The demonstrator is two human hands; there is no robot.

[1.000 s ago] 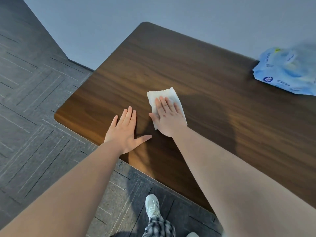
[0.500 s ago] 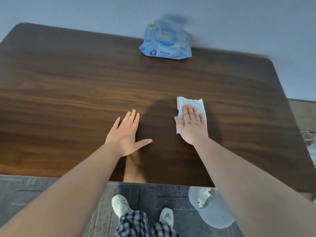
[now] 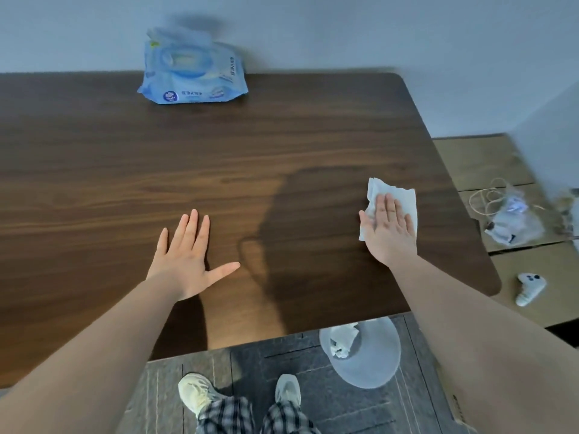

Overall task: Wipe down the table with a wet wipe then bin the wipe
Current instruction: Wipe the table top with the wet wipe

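Note:
A white wet wipe (image 3: 404, 198) lies flat on the dark wooden table (image 3: 219, 158), near its right edge. My right hand (image 3: 387, 233) presses down on the wipe with the fingers straight and together. My left hand (image 3: 188, 256) rests flat on the table to the left, fingers spread, holding nothing. A pale grey bin (image 3: 369, 355) stands on the floor under the table's front right corner, with crumpled white wipes inside. A darker damp-looking patch runs between my hands.
A blue pack of wet wipes (image 3: 192, 78) sits at the table's far edge against the wall. Right of the table are cardboard boxes (image 3: 488, 161) with a cable, a plastic bag and a white game controller (image 3: 529, 288). My shoes show on the grey floor below.
My right hand has slid the wipe to the right across the table, away from my left hand. The view has turned right, bringing the boxes and more of the bin into sight.

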